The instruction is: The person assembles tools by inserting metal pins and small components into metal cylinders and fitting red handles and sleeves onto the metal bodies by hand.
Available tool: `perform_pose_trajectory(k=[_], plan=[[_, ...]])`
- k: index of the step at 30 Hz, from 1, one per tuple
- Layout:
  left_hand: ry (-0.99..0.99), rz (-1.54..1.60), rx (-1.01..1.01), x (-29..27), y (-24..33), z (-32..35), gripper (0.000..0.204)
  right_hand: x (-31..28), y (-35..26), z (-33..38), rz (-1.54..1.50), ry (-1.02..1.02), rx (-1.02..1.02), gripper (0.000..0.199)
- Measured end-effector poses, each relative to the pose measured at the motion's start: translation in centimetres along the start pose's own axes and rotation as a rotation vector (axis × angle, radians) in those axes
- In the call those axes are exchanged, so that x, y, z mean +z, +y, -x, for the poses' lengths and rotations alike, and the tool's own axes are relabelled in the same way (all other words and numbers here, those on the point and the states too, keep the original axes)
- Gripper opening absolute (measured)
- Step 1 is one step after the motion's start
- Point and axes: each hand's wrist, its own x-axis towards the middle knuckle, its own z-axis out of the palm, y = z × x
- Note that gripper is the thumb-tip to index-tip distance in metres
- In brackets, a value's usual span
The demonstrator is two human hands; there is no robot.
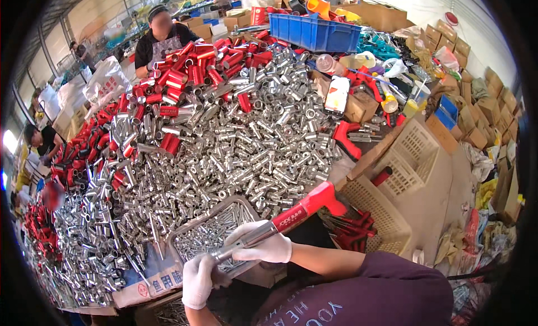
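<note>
A tube-shaped tool [290, 216] slants across the front, silver at its narrow lower end, with a red sleeve and an angled red handle at its upper right. Gloved in white, my right hand [260, 245] wraps round its silver barrel just below the red sleeve. My left hand [199, 280], also in a white glove, closes on the thin silver end; that hand's fingertips are partly hidden. Beneath the tool and beyond my hands lies a metal tray [175, 240] of small silver screws or pins. A large heap of silver metal fittings [252, 152] rises past the tray.
Red cylinders [185, 74] cover the heap's far side, near a blue crate [314, 32]. A phone [337, 94] and a red handle [347, 140] lie at the right. Cream plastic baskets [378, 211] stand below the table edge, one with red handles. A co-worker [159, 37] sits opposite.
</note>
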Motion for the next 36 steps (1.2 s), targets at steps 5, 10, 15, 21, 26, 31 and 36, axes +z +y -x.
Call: perform_pose_trajectory(k=[5,10,15,21,26,31,36], plan=[[-0.256,-0.022,-0.123,-0.4,1.1,0.9,0.026,-0.8,-2.1,1.0,0.128,-0.08,-0.008,0.031],[0.149,-0.418,0.742,2.4,1.3,1.4,0.035,-0.5,-2.8,2.1,-0.349,0.053,0.261,0.028],[-0.066,-0.218,0.0,2.1,3.1,1.5,0.03,-0.5,-2.3,2.5,-0.318,0.098,0.275,0.029],[0.064,-0.276,0.591,2.4,2.0,0.7,0.043,-0.7,-2.8,2.4,-0.435,0.161,0.246,0.027],[0.192,-0.534,0.874,3.5,3.0,0.7,0.029,-1.0,-2.4,2.5,-0.45,0.175,0.298,0.03],[-0.007,-0.314,0.319,2.7,1.5,0.2,0.055,-1.0,-2.5,2.6,-0.402,0.186,0.298,0.032],[0.096,-0.397,0.529,2.7,2.8,0.3,0.056,-1.6,-2.1,2.7,-0.365,0.218,0.243,0.027]])
